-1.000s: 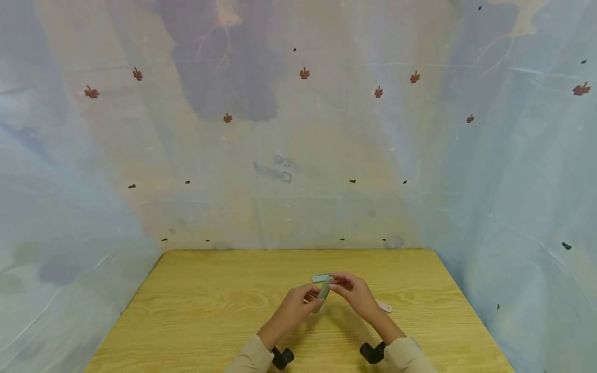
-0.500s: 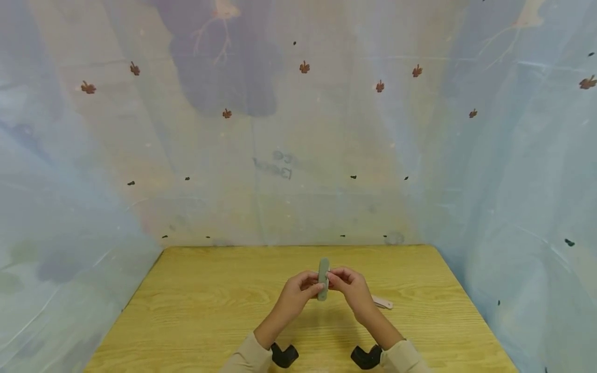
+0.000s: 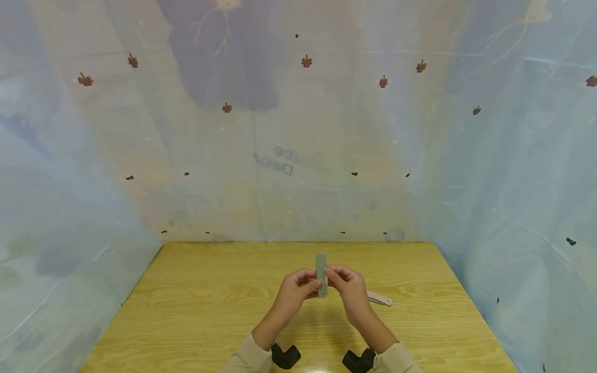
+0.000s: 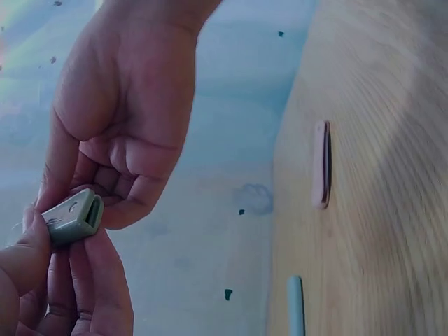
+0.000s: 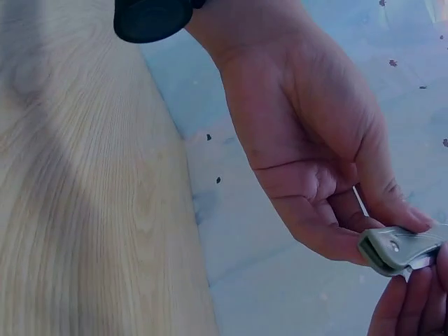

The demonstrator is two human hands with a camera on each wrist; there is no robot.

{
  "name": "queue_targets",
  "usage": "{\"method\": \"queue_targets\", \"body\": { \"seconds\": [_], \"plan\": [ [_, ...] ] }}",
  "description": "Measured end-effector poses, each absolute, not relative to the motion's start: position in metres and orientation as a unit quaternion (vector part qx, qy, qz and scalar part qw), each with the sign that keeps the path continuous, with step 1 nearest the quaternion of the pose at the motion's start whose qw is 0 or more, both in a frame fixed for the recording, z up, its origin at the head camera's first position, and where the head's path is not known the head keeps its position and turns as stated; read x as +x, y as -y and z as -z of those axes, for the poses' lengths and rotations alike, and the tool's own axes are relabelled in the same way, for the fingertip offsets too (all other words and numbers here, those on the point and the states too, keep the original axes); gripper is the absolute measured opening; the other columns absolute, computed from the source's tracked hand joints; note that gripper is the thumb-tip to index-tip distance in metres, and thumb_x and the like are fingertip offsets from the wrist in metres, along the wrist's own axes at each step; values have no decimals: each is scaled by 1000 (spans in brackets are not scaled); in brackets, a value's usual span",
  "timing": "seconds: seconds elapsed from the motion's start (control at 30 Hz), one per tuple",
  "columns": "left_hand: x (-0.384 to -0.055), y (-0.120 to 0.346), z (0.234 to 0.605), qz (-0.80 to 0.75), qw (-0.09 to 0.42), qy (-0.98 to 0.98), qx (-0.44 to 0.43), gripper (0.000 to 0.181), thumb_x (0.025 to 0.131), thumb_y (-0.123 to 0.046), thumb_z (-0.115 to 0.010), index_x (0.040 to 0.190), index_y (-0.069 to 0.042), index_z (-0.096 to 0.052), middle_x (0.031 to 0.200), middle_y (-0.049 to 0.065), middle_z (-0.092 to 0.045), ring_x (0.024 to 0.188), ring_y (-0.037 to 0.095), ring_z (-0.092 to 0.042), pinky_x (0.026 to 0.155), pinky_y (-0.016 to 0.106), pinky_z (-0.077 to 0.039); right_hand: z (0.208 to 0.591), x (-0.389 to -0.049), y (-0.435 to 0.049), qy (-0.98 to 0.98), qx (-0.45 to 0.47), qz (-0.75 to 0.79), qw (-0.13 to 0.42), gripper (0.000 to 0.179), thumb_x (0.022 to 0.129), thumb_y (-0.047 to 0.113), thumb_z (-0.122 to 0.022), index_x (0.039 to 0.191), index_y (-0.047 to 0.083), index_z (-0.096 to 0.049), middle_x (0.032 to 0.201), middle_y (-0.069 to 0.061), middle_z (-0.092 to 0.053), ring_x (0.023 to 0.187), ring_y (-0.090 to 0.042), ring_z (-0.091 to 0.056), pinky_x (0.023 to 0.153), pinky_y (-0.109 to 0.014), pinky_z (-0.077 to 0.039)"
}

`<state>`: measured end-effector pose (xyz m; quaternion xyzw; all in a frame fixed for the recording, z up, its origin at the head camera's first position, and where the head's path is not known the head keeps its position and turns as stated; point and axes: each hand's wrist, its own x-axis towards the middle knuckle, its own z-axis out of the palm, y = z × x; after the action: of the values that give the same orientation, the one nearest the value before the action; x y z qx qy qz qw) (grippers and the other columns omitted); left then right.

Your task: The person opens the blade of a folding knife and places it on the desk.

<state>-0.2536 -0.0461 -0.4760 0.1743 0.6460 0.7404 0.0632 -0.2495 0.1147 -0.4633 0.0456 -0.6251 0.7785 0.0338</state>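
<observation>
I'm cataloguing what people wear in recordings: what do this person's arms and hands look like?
The left hand and right hand wear no gloves. Plain cream sleeves stop short of the hands, with a black, bent piece beside each sleeve.

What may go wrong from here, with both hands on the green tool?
A shiny strip shows at the side of the green folding tool, near the left hand; if it is a blade, it may cut the person. Held above the table, the tool could drop if the right hand slips.
</observation>
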Motion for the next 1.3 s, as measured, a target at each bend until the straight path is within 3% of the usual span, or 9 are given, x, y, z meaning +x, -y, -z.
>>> {"method": "queue_targets", "body": {
  "seconds": [0.2, 0.77, 1.03, 1.3],
  "plan": [
    [-254, 44, 488, -765, 69, -622, 154, 30, 90, -15, -62, 113, 5, -60, 98, 15, -63, 90, 25, -64, 78, 37, -53, 457, -241, -109, 602, 30, -798, 29, 25, 89, 11, -63, 98, -13, -62, 86, -7, -65, 77, -15, -62, 77, -31, -53],
    [-247, 47, 498, -773, 70, -618, 125, 35, 89, -21, -65, 112, 5, -60, 99, 16, -63, 90, 24, -64, 77, 36, -54, 480, -245, -113, 629, 33, -777, -15, 28, 93, 18, -59, 104, -8, -56, 89, -10, -60, 80, -17, -60, 76, -32, -53],
    [-243, 55, 505, -763, 119, -625, 117, 35, 90, -22, -63, 114, 4, -59, 99, 13, -64, 91, 25, -64, 77, 36, -53, 495, -247, -124, 667, 64, -739, -66, 36, 92, 24, -61, 111, -6, -55, 92, -12, -63, 80, -20, -62, 82, -46, -50],
    [-238, 57, 512, -758, 133, -628, 116, 34, 90, -21, -63, 112, 5, -59, 97, 13, -64, 90, 25, -64, 78, 38, -53, 501, -241, -127, 664, 64, -740, -86, 31, 92, 21, -60, 105, -7, -54, 87, -10, -62, 77, -19, -63, 78, -40, -53]
  ]
}}
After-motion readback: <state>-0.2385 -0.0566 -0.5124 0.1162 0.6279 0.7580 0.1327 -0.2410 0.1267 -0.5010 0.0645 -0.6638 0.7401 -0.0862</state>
